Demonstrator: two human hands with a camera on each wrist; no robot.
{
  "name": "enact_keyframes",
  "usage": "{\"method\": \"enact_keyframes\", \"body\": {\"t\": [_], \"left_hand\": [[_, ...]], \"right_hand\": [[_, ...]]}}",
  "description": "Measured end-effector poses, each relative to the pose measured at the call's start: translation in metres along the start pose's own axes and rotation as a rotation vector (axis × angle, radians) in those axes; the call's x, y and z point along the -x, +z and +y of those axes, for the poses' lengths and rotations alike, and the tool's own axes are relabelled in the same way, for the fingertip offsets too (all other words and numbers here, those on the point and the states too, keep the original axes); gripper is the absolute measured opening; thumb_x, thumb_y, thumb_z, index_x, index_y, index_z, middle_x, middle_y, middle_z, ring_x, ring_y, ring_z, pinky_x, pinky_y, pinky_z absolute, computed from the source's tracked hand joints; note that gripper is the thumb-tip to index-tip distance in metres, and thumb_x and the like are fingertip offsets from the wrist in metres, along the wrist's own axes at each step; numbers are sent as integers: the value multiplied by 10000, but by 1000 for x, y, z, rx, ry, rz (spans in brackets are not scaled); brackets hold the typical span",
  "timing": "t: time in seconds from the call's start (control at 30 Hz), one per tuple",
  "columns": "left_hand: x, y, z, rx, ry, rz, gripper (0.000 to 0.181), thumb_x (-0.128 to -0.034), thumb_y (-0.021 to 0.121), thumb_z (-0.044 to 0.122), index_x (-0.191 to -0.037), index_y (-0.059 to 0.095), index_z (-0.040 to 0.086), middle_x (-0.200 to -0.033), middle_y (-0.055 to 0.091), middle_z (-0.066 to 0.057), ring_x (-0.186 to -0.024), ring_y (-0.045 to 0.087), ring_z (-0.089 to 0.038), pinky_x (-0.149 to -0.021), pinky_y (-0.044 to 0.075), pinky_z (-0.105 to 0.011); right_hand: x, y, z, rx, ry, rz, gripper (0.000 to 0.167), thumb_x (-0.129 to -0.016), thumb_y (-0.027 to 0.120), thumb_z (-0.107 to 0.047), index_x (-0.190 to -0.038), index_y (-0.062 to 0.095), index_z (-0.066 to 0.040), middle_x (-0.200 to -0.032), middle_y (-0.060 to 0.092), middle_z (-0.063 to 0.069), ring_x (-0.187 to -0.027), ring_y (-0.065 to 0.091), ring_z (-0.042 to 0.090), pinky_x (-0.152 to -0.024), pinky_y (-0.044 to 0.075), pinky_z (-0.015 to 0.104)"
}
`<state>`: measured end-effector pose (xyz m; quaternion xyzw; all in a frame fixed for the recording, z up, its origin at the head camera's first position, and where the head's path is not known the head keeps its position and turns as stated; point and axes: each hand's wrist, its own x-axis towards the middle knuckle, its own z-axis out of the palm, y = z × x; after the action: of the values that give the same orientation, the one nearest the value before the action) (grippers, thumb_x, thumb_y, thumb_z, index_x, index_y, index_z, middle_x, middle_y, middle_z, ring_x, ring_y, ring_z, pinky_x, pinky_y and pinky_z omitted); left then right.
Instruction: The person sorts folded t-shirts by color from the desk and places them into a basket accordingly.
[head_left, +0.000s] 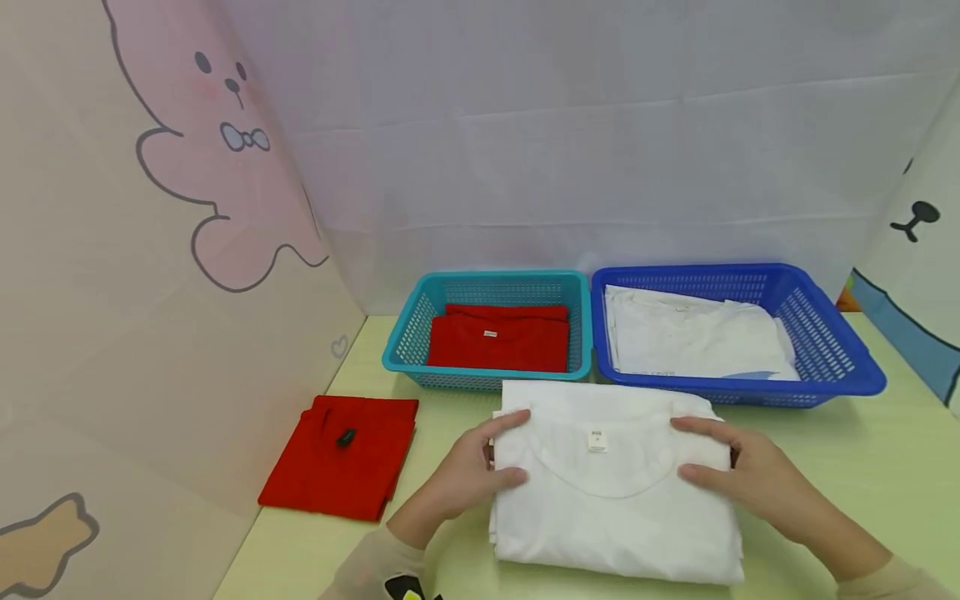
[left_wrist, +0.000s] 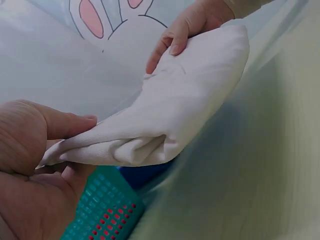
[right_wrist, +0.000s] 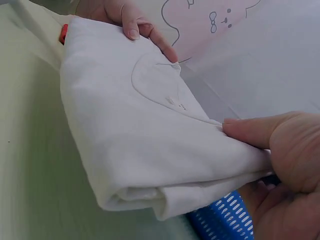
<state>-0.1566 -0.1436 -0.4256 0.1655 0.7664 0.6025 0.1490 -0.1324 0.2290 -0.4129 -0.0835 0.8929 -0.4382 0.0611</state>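
Note:
A folded white T-shirt (head_left: pixel 615 525), neckline and small label facing up, is held above the table between both hands. My left hand (head_left: pixel 480 467) grips its left edge, thumb and forefinger on top and the other fingers beneath. On the opposite edge, my right hand (head_left: pixel 757 483) pinches the cloth the same way. The folded layers show at the side in the left wrist view, where the shirt (left_wrist: pixel 190 95) slants between the hands. In the right wrist view the right thumb presses on the shirt (right_wrist: pixel 125 130) near its collar.
A teal basket (head_left: pixel 487 374) with folded red shirts (head_left: pixel 498 343) stands behind the hands. Beside it on the right is a blue basket (head_left: pixel 847 350) with folded white shirts (head_left: pixel 690 333). Another folded red shirt (head_left: pixel 337 458) lies on the table at left, near the printed wall.

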Motion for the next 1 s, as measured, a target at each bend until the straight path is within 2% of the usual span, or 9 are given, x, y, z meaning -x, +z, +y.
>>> {"method": "enact_keyframes", "body": {"t": [0.13,0.3,0.37,0.43,0.5,0.53,0.73,0.9,1.0], "left_hand": [[-4,2,14,-9,20,8,725,-801,763,18,-1399,496,329,-1248,543,-47,-906,637,-213,-741,572,-332],[-20,7,25,3,52,1,704,-817,755,38,-1400,495,336,-1265,525,-47,-946,625,-218,-753,570,-339],[-30,9,30,14,73,-5,703,-818,752,33,-1405,493,319,-1267,523,-50,-971,616,-214,-759,570,-343],[-42,10,35,34,92,-15,708,-815,753,26,-1408,492,311,-1257,531,-47,-988,616,-211,-761,570,-350],[-56,12,40,59,109,-23,710,-813,753,19,-1409,493,306,-1248,540,-47,-1008,615,-215,-766,569,-362],[-63,12,42,67,111,-26,707,-815,753,26,-1406,495,316,-1241,547,-42,-1011,616,-214,-765,569,-363],[-108,20,59,17,82,-26,690,-818,771,108,-1365,501,431,-1270,517,54,-1037,596,-139,-751,570,-326],[-144,30,76,-5,102,-59,680,-835,757,133,-1389,478,412,-1266,526,58,-993,620,-109,-744,568,-297],[-163,34,82,1,96,-73,677,-843,748,134,-1394,469,411,-1254,529,61,-900,651,-128,-717,567,-284]], "right_hand": [[3,-14,-6,21,-12,30,612,-846,724,-405,-1387,532,-193,-1418,456,180,-968,512,52,-699,486,194],[-1,-31,-8,3,-23,64,627,-866,717,-360,-1416,496,-157,-1401,439,185,-868,480,92,-608,444,215],[-5,-39,-8,15,-23,95,630,-861,722,-363,-1414,498,-159,-1227,519,191,-809,451,94,-563,415,229],[-10,-47,-7,29,-18,126,631,-855,725,-378,-1407,506,-165,-1031,542,154,-767,434,98,-533,398,243],[-16,-56,-6,41,-8,152,641,-848,729,-395,-1405,507,-169,-849,465,98,-700,420,116,-488,376,277],[-20,-60,-6,54,1,161,651,-843,728,-413,-1407,504,-174,-822,423,80,-685,407,125,-477,364,288],[-40,-91,3,93,63,182,714,-831,705,-495,-1441,457,-221,-882,440,126,-647,452,156,-458,406,312],[-56,-114,12,142,59,233,721,-839,694,-497,-1458,435,-233,-783,410,83,-600,458,150,-449,420,316],[-67,-126,17,160,55,255,725,-844,692,-488,-1467,425,-229,-836,406,89,-637,453,140,-469,434,298]]}}
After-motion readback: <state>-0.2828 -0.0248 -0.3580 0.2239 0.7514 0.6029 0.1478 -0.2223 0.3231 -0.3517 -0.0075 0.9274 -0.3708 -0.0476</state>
